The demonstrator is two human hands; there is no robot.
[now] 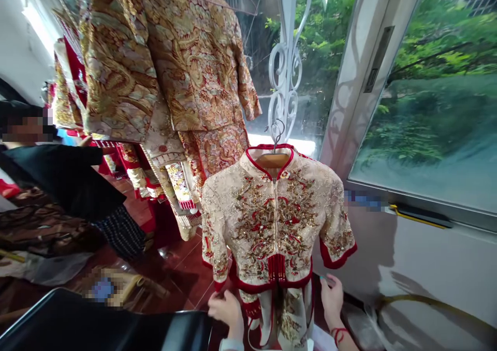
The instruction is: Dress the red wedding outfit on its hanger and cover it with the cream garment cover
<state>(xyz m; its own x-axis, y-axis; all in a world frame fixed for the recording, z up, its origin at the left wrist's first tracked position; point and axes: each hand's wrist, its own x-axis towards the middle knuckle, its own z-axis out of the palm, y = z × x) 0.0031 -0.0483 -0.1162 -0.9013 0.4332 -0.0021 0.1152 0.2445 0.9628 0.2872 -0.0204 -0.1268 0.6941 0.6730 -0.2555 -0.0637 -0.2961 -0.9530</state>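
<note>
Jacket: cream, red-trimmed, hung on wooden hanger.
Left hand: curled at lower hem; grip not discernible.
Right hand: fingers extended, touching hem's right edge.

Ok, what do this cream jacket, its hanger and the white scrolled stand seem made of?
The cream short-sleeved jacket with red trim looks like woven fabric under dense glinting gold and red beadwork or sequins. Its tan curved hanger looks like smooth wood with a metal hook. The white scrolled stand seems painted metal, given its thin curled bars.
</note>
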